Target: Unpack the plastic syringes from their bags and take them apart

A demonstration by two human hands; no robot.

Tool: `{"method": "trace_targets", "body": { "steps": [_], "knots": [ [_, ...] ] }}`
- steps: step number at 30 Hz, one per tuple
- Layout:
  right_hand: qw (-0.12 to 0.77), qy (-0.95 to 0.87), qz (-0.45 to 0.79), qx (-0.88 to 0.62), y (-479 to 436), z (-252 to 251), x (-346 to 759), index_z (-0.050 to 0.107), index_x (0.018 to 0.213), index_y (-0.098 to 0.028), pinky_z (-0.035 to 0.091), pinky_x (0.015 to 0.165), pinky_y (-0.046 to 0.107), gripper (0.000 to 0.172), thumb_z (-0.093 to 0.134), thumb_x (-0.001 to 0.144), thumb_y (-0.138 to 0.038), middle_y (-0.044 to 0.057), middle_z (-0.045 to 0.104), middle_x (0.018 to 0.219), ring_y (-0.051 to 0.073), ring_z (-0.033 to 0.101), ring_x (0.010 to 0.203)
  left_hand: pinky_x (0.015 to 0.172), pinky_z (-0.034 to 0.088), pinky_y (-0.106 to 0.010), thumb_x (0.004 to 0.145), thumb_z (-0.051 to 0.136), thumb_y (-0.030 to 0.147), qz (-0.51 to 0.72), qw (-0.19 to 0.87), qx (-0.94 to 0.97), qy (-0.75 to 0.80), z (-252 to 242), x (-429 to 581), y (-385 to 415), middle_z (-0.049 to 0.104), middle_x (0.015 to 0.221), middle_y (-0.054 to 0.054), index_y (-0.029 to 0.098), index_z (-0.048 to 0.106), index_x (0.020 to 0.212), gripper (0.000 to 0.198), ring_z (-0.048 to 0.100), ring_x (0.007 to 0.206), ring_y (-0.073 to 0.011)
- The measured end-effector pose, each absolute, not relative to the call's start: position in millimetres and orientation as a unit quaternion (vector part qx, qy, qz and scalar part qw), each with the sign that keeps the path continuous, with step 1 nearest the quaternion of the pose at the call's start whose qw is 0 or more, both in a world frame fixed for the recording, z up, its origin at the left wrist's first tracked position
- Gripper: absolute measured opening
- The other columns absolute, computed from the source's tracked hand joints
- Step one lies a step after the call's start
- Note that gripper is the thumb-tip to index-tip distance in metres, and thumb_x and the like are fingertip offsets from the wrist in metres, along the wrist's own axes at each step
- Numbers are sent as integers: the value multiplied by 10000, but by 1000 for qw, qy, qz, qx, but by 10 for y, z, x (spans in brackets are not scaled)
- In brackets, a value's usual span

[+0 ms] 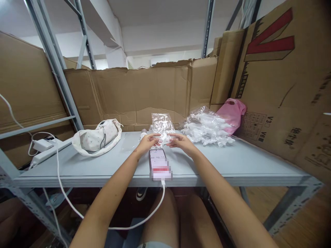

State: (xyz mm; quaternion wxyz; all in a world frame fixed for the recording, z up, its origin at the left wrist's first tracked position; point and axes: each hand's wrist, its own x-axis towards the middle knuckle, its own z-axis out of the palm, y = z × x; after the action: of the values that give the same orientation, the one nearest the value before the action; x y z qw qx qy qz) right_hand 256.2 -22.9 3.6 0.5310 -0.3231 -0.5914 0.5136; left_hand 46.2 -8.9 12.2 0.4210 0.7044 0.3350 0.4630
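Observation:
My left hand (148, 140) and my right hand (180, 140) meet over the grey metal table (232, 165), just beyond a phone (158, 162). Both pinch the lower edge of a clear crinkled plastic bag (162, 124) that stands up between them. A small white item shows at my fingertips, too small to name. The phone lies face up near the front edge, with a white charging cable (144, 220) plugged into its near end.
A pale floral pouch (99, 136) lies at the left. A heap of clear bags with white pieces (207, 129) and a pink bag (232, 112) sit at the right. Cardboard sheets (139, 93) wall the back and sides. A white power strip (42, 155) rests far left.

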Motion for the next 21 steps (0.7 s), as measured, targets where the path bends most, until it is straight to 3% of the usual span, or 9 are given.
{"method": "trace_targets", "body": {
  "steps": [2, 5, 7, 8, 11, 14, 17, 21],
  "knots": [
    [543, -579, 517, -322, -224, 26, 2553, 575, 1227, -198, 592, 725, 345, 498, 710, 749, -168, 30, 704, 753, 187, 715, 713, 626, 464, -232, 770, 686, 274, 473, 425, 694, 338, 115, 465, -95, 732, 803, -71, 151, 477, 1332, 612, 685, 669, -140],
    [564, -550, 527, -320, -242, 25, 2540, 312, 1446, -215, 592, 714, 339, 793, 691, 754, -134, 10, 696, 734, 198, 722, 713, 591, 450, -222, 784, 668, 224, 490, 429, 677, 344, 96, 482, -91, 722, 738, -35, 191, 121, 1501, 902, 680, 620, -134],
    [575, -526, 535, -327, -252, 24, 2534, 231, 1469, -212, 594, 710, 340, 850, 680, 753, -118, 10, 693, 733, 207, 726, 716, 559, 435, -215, 792, 659, 201, 492, 432, 667, 355, 87, 498, -89, 713, 708, -28, 179, -18, 1505, 983, 671, 588, -131],
    [576, -515, 541, -331, -253, 23, 2534, 271, 1444, -208, 595, 710, 338, 811, 678, 749, -114, 16, 695, 739, 211, 727, 721, 545, 426, -211, 796, 654, 192, 492, 434, 662, 363, 86, 506, -90, 710, 701, -27, 166, -34, 1501, 986, 664, 573, -126],
    [557, -511, 560, -340, -245, 20, 2541, 546, 1146, -178, 598, 700, 315, 436, 684, 736, -121, 61, 707, 775, 215, 728, 748, 510, 401, -195, 801, 650, 175, 490, 443, 644, 385, 104, 522, -103, 700, 675, -25, 118, 118, 1468, 855, 640, 531, -106],
    [537, -515, 566, -355, -241, 29, 2547, 581, 812, -167, 601, 691, 312, 120, 680, 750, -142, 109, 718, 792, 225, 726, 769, 496, 389, -187, 789, 667, 181, 479, 469, 624, 402, 134, 529, -118, 693, 665, -38, 80, 382, 1280, 577, 634, 525, -100],
    [536, -495, 571, -376, -258, 55, 2538, 541, 710, -169, 605, 687, 336, 142, 664, 767, -128, 133, 724, 781, 238, 726, 759, 493, 386, -184, 766, 694, 200, 474, 489, 608, 408, 151, 532, -119, 688, 660, -43, 107, 479, 1058, 374, 629, 518, -97],
    [531, -481, 581, -387, -291, 93, 2522, 528, 695, -154, 600, 680, 310, 151, 571, 814, -72, 159, 726, 796, 217, 726, 726, 491, 381, -179, 762, 691, 229, 473, 493, 608, 404, 142, 523, -107, 659, 626, -20, 134, 496, 903, 259, 600, 500, -82]
  ]
}}
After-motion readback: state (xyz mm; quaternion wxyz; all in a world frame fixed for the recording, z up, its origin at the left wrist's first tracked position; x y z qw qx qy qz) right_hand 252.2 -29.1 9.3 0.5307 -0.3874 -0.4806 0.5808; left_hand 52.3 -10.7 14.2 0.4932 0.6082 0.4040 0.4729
